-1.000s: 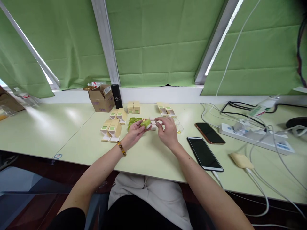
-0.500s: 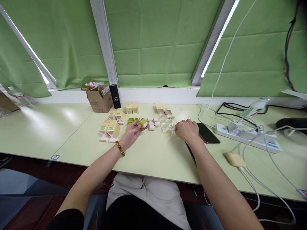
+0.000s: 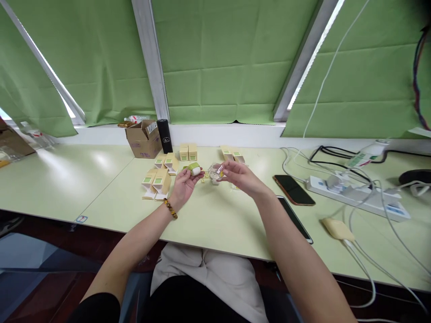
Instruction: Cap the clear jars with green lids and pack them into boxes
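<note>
My left hand (image 3: 183,187) is closed around a small green-and-white container (image 3: 194,169), held up above the table. My right hand (image 3: 241,177) pinches a clear plastic piece (image 3: 214,172) close beside that container, with a gap between the two. The clear piece and my hands partly hide the small items on the table behind them. To the left stand several small cream boxes (image 3: 162,181) with green windows and open lower flaps. Two more cream boxes (image 3: 188,152) stand upright behind my left hand, and two tilted cream boxes (image 3: 232,153) lie behind my right.
At the back left are a cardboard box (image 3: 143,141) and a black cylinder (image 3: 164,136). On the right lie two phones (image 3: 294,189), a white power strip (image 3: 357,197), a yellow charger (image 3: 337,229), tangled cables and a white bottle (image 3: 368,153).
My right hand has moved left from the group of clear pieces, bringing a clear plastic piece close to my left hand. The green-and-white container has turned in my left hand.
</note>
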